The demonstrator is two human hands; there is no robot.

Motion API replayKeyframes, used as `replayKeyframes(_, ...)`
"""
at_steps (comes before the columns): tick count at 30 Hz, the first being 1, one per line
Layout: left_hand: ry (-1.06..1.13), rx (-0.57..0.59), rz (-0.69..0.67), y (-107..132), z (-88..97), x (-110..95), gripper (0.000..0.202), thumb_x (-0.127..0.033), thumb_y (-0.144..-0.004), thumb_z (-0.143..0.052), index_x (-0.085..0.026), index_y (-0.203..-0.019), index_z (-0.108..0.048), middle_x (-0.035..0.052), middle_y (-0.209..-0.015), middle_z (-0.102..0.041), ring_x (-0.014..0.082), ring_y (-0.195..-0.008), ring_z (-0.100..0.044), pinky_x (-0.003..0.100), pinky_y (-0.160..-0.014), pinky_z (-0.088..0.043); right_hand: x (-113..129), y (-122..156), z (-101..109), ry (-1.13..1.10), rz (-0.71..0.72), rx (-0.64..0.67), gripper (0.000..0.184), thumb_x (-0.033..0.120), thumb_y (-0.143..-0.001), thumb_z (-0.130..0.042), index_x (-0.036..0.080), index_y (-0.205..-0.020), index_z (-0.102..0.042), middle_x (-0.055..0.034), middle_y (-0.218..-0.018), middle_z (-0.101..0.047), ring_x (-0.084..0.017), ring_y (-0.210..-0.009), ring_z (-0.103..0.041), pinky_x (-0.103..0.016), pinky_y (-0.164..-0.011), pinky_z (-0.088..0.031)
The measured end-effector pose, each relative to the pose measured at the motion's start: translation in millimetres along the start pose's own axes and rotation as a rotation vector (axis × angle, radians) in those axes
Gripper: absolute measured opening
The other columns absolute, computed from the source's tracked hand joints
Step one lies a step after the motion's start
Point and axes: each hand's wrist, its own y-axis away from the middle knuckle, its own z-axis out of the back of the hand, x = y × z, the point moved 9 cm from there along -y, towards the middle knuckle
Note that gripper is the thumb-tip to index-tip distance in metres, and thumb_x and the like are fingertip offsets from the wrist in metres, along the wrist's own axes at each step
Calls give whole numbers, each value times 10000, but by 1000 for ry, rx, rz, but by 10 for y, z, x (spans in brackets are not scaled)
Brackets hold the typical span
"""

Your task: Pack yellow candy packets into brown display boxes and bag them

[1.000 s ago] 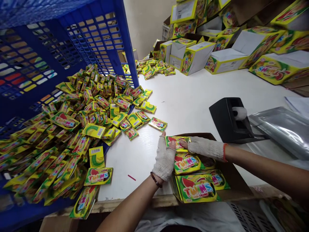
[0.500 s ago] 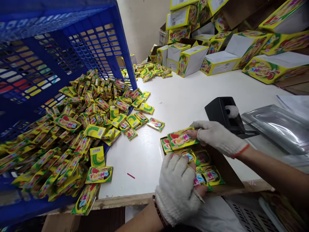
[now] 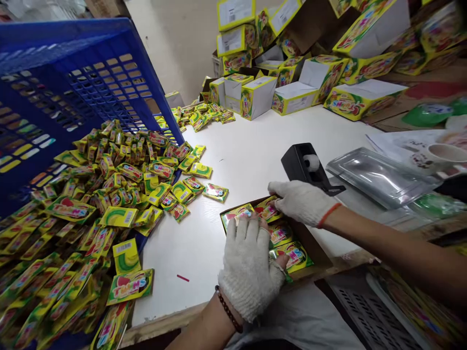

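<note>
In front of me an open display box (image 3: 310,238) holds flat, yellow-green "TWINS" packs (image 3: 292,255) in rows. My left hand (image 3: 251,265), in a white knit glove, lies palm down over the packs on the near left side, fingers stretched out. My gloved right hand (image 3: 301,201) is at the box's far edge. Its thumb and fingers close on a small pack (image 3: 268,209) in the far row; part of that grip is hidden by the glove. Below the left palm some packs are covered.
To the left, a blue crate (image 3: 146,73) lies tipped with a heap of packs (image 3: 120,180) spilling onto the white table (image 3: 241,150). A black tape dispenser (image 3: 302,167) and clear plastic trays (image 3: 379,175) are at the right. Yellow boxes (image 3: 255,97) are stacked behind.
My right hand has lowered the pack from above the box into its far row. The left hand has flattened and spread over the packs. The view has shifted to the right.
</note>
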Motion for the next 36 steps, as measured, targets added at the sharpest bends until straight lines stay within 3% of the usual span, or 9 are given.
replayKeyframes(4, -80, 48, 8, 25, -168, 28, 631, -548, -930, -517, -79, -1348, -580, 179, -1330, -622, 372, -1264, -535, 583, -1148, -366, 246, -22, -236, 129, 90, 72, 311, 135, -906, -486, 166, -1170, -648, -158, -1111, -692, -271, -988, -705, -327, -741, -510)
replayKeyframes(10, -140, -41, -25, 92, -170, 32, 559, -540, -947, -487, -104, -1260, -642, 177, -1340, -625, 364, -1254, -555, 560, -1098, -429, 429, -30, -434, 290, 216, 21, 270, 77, -881, -537, 79, -1112, -677, -237, -1136, -623, -342, -1004, -691, -438, -719, -581)
replayKeyframes(19, -121, -105, -92, 171, -179, 39, 562, -502, -936, -517, -102, -1324, -587, 175, -1338, -627, 370, -1283, -528, 582, -1113, -399, 517, 21, -479, 323, 372, -5, 241, 152, -870, -624, 67, -1082, -702, -241, -1083, -669, -325, -978, -690, -399, -740, -579)
replayKeyframes(27, -134, -120, -142, 211, -156, 42, 537, -411, -936, -516, -99, -1373, -527, 190, -1372, -583, 362, -1305, -497, 574, -1100, -398, 618, 25, -492, 367, 503, -39, 244, 115, -899, -548, 83, -1081, -709, -201, -1050, -717, -311, -994, -696, -399, -782, -553)
replayKeyframes(31, -141, -130, -153, 221, -150, 37, 537, -411, -948, -499, -92, -1379, -519, 192, -1371, -578, 359, -1309, -488, 566, -1097, -395, 597, -16, -578, 329, 514, -10, 228, 114, -901, -540, 95, -1037, -722, -187, -1008, -727, -299, -954, -708, -377, -748, -558)
replayKeyframes(36, -120, -130, -150, 232, -172, 57, 545, -420, -958, -495, -95, -1395, -501, 192, -1393, -563, 346, -1352, -455, 560, -1118, -376, 532, -95, -691, 280, 454, 15, 297, 120, -938, -469, 74, -1111, -705, -222, -1068, -702, -286, -924, -717, -354, -693, -565)
